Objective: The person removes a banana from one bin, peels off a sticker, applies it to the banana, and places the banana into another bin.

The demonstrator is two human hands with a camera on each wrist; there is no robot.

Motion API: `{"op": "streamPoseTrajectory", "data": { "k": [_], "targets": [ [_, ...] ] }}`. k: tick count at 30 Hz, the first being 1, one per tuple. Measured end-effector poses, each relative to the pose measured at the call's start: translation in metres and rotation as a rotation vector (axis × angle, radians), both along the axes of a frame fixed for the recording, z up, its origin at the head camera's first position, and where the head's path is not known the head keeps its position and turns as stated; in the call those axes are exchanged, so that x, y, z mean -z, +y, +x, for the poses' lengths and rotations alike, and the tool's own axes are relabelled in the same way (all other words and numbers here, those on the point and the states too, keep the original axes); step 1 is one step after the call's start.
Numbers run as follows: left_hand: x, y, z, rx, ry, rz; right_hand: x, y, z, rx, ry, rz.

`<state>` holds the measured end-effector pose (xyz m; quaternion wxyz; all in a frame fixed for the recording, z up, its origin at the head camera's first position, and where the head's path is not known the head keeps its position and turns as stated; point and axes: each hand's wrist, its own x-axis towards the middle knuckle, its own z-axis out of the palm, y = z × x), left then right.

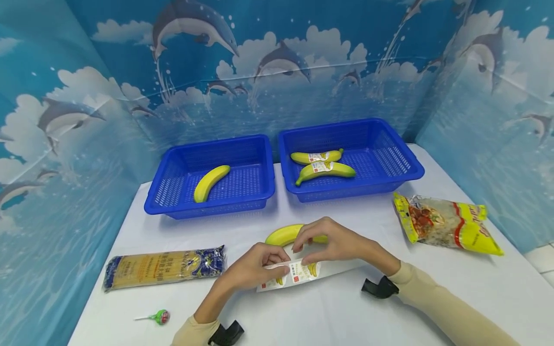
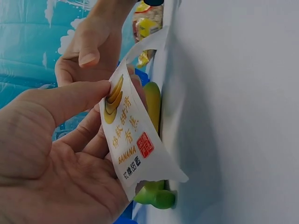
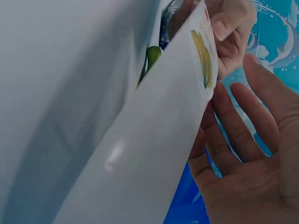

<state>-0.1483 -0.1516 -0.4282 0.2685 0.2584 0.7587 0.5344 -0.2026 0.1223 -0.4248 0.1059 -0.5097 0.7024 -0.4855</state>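
My left hand (image 1: 255, 267) pinches a white strip of banana stickers (image 2: 135, 135) between thumb and fingers. The strip's printed labels (image 1: 306, 271) show yellow bananas and a red stamp, and its blank backing (image 3: 135, 154) trails to the right. Beside it, my right hand (image 1: 333, 240) has its fingers extended at the strip's edge, with the thumb apart from them in the right wrist view (image 3: 243, 158). A yellow banana (image 1: 282, 235) lies on the table just beyond both hands, partly hidden by the right one.
Behind are two blue baskets: the left basket (image 1: 212, 210) holds a plain banana (image 1: 210, 182), the right basket (image 1: 359, 188) two labelled bananas (image 1: 333, 170). A noodle pack (image 1: 164, 268) and lollipop (image 1: 162, 316) lie left, a yellow food bag (image 1: 447, 223) right.
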Motion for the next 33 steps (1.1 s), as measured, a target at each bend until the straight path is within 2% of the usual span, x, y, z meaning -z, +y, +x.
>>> {"op": "streamPoseTrajectory", "data": {
  "k": [6, 13, 19, 23, 29, 33],
  "targets": [
    [-0.006, 0.003, -0.004, 0.031, -0.028, 0.03, -0.003, -0.004, 0.005, -0.028, 0.013, 0.046],
    [-0.011, 0.006, -0.011, 0.061, -0.058, 0.068, -0.003, -0.005, 0.004, 0.006, 0.0, 0.049],
    [-0.006, 0.008, -0.014, 0.08, -0.138, 0.141, -0.003, -0.005, 0.006, -0.007, -0.033, 0.037],
    [-0.003, 0.007, -0.013, 0.072, -0.146, 0.162, -0.004, -0.006, 0.008, -0.039, -0.045, 0.036],
    [0.001, 0.011, -0.012, 0.085, -0.16, 0.216, -0.004, -0.005, 0.008, -0.04, -0.045, 0.043],
    [0.001, 0.013, -0.011, 0.078, -0.163, 0.205, -0.002, -0.006, 0.007, -0.061, -0.031, 0.037]
  ]
}}
